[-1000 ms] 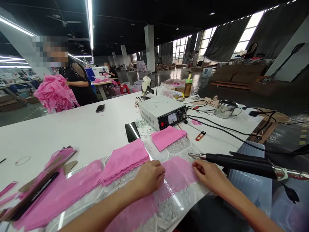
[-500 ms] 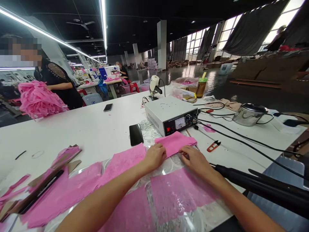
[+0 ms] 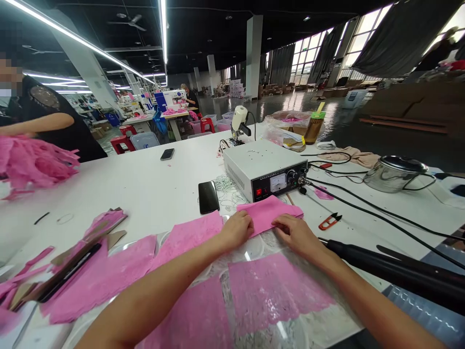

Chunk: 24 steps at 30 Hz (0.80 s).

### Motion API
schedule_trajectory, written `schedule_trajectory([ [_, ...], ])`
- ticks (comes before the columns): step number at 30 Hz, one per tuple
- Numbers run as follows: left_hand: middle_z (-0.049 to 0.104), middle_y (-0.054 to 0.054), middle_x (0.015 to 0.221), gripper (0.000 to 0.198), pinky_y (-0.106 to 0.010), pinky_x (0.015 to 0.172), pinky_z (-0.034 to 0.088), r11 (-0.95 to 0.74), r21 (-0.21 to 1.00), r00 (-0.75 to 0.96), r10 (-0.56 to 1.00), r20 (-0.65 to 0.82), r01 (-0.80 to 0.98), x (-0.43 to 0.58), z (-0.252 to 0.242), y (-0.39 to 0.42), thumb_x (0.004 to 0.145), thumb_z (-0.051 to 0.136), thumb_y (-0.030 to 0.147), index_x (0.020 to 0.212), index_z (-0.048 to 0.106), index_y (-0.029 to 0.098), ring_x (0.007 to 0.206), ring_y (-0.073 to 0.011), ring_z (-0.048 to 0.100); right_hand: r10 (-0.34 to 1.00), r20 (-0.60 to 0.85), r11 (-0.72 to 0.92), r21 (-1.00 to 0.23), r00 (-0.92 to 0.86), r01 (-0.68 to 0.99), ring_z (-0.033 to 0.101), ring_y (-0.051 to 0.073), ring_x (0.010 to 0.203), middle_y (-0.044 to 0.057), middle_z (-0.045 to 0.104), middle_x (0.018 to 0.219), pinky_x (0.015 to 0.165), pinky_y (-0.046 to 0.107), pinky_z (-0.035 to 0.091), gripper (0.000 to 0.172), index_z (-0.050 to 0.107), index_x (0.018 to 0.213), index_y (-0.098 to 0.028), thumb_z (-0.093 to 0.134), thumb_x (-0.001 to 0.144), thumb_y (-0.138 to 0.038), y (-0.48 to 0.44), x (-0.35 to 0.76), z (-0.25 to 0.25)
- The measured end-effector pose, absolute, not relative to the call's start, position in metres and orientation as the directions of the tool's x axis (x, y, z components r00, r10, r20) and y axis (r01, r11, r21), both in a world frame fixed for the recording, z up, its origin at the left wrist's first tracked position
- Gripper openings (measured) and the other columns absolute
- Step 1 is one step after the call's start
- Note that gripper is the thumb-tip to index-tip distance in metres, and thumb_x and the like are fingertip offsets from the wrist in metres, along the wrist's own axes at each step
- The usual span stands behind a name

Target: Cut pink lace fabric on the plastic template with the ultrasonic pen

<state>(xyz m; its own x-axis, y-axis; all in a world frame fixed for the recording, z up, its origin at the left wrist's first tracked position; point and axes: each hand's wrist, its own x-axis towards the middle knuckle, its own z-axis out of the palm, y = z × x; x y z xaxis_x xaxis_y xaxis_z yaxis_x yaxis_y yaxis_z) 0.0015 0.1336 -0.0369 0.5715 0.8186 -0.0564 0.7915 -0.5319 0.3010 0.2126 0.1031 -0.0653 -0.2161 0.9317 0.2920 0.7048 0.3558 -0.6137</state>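
Both my hands rest at the near edge of a small stack of pink lace pieces (image 3: 271, 214) in front of a white control box (image 3: 264, 169). My left hand (image 3: 237, 230) pinches the stack's left corner with curled fingers. My right hand (image 3: 296, 233) grips its front edge, fingers bent onto the fabric. Closer to me, a single pink lace piece (image 3: 272, 289) lies flat on a shiny clear sheet (image 3: 254, 249). More pink lace (image 3: 187, 235) lies to the left.
A black wand tool (image 3: 392, 269) lies at my right with cables running to the box. Orange snips (image 3: 330, 221), a black phone (image 3: 208, 197), a steel pot (image 3: 394, 173) and cardboard templates (image 3: 72, 264) sit on the white table (image 3: 127, 184). A person (image 3: 43, 121) handles pink fabric far left.
My hands left the flat lace piece near me and reached forward to the small pink stack by the box, taking hold of its near edge. The view shifted forward and right.
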Motion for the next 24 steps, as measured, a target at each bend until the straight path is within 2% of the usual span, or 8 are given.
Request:
schedule_trajectory([
  [6,0.06,-0.01,0.123,0.033,-0.043,0.088,0.055,-0.501,0.357,0.56,0.824,-0.08,0.788,0.002,-0.036,0.136,0.096,0.06,0.034,0.124,0.058,0.016,0.104,-0.0224,0.063,0.924,0.308,0.374,-0.617,-0.225,0.693,0.065,0.021,0.074,0.007,0.071,0.085,0.07,0.034,0.052,0.021,0.069,0.086,-0.02,0.049,0.08,-0.02,0.104,0.211,-0.066],
  [13,0.06,-0.009,0.123,0.033,-0.043,0.087,0.055,-0.488,0.407,0.572,0.813,-0.109,0.772,0.0,-0.034,0.142,0.096,0.06,0.034,0.123,0.058,0.016,0.104,-0.0224,0.063,0.917,0.332,0.385,-0.599,-0.22,0.702,0.065,0.024,0.085,0.007,0.071,0.088,0.077,0.037,0.051,0.017,0.068,0.084,-0.02,0.052,0.078,-0.017,0.103,0.211,-0.066],
  [19,0.059,-0.01,0.124,0.033,-0.043,0.088,0.055,-0.456,0.431,0.561,0.814,-0.151,0.778,0.003,-0.032,0.142,0.096,0.06,0.034,0.124,0.057,0.016,0.105,-0.0226,0.062,0.909,0.348,0.403,-0.585,-0.232,0.704,0.065,0.023,0.086,0.007,0.071,0.088,0.078,0.036,0.051,0.016,0.067,0.084,-0.02,0.052,0.08,-0.016,0.102,0.209,-0.067],
  [24,0.06,-0.008,0.123,0.033,-0.043,0.088,0.055,-0.409,0.488,0.564,0.794,-0.225,0.771,0.001,-0.026,0.151,0.096,0.06,0.036,0.122,0.059,0.016,0.105,-0.0244,0.062,0.892,0.372,0.435,-0.557,-0.256,0.708,0.065,0.024,0.087,0.007,0.07,0.088,0.078,0.036,0.051,0.017,0.066,0.085,-0.02,0.051,0.081,-0.014,0.102,0.206,-0.064],
])
